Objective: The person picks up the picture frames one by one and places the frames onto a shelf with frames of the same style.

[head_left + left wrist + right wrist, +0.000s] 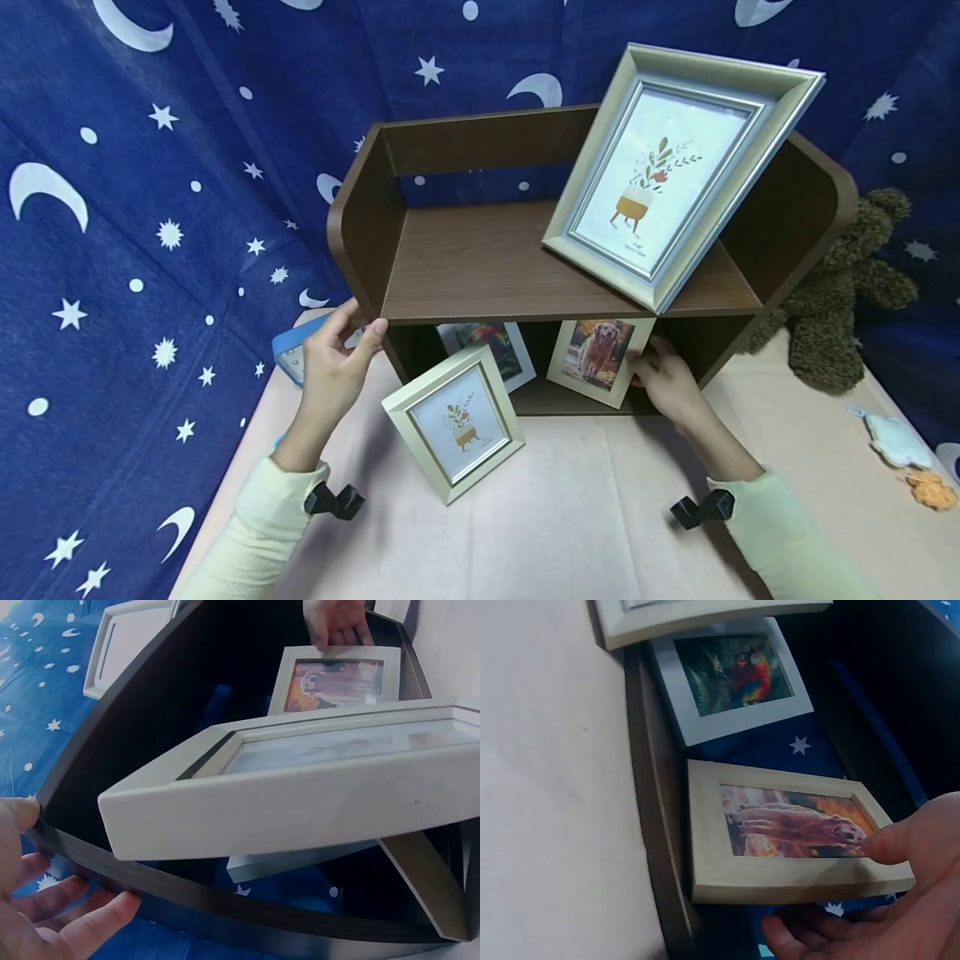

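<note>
- Left hand (330, 358): fingers spread, touching the shelf (465, 258) at its eight o'clock.
- Dog photo frame (600, 358): lower compartment (542, 343), shelf's six o'clock; probably light and stiff, perhaps fragile in front, so best held by its edges.
- Right hand (667, 379): thumb and fingers pinch this frame's three o'clock edge.

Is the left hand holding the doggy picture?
No, the right hand holds the dog picture; the left hand touches the shelf.
</note>
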`<state>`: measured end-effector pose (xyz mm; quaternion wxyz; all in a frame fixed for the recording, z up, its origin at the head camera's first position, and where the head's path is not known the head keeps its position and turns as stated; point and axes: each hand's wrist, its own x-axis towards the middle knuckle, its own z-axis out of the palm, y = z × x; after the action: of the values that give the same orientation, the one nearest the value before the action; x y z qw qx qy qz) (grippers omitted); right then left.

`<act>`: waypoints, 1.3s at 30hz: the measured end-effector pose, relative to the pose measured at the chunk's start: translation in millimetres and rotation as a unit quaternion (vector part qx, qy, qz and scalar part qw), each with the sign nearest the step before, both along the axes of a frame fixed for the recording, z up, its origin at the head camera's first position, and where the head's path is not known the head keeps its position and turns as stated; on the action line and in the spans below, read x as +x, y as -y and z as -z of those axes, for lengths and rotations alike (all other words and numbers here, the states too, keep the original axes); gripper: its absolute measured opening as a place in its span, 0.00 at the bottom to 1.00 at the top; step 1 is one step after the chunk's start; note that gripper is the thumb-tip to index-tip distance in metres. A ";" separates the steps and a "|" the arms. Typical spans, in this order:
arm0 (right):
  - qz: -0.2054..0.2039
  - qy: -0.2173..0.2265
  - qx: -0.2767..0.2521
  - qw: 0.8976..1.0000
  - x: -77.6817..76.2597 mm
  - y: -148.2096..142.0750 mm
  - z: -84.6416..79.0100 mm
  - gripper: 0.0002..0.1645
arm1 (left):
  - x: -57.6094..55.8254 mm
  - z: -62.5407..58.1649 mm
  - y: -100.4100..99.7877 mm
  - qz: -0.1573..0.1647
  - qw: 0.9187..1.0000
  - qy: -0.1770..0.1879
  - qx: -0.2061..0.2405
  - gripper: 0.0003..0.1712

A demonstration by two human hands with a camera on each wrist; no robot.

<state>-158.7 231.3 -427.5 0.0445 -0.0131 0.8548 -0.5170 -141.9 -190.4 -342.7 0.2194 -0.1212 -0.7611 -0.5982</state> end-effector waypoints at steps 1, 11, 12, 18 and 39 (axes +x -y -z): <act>-0.001 -0.001 0.007 1.000 2.4 0.0 -0.2 0.38 | 0.1 -0.5 -0.1 0.000 1.000 0.000 0.001 0.21; -0.028 -0.041 0.102 0.994 25.5 -3.0 -10.6 0.37 | 2.3 -5.0 0.2 -0.012 1.000 0.008 -0.002 0.21; -0.030 -0.046 0.106 0.993 27.9 -3.2 -12.3 0.36 | 2.4 -5.2 0.2 -0.012 1.000 0.009 -0.002 0.21; -0.026 -0.089 0.108 0.990 41.1 -3.0 -23.7 0.30 | 3.0 -6.5 0.2 -0.016 1.000 0.011 0.000 0.21; 0.229 -0.347 -0.032 0.909 81.9 -30.5 -71.9 0.10 | 24.4 1.5 14.3 0.008 0.997 0.007 0.079 0.17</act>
<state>-76.8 261.7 -355.7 -0.3746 0.0031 0.7791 -0.5026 -117.5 -204.7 -344.1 0.2178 -0.1053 -0.7124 -0.6588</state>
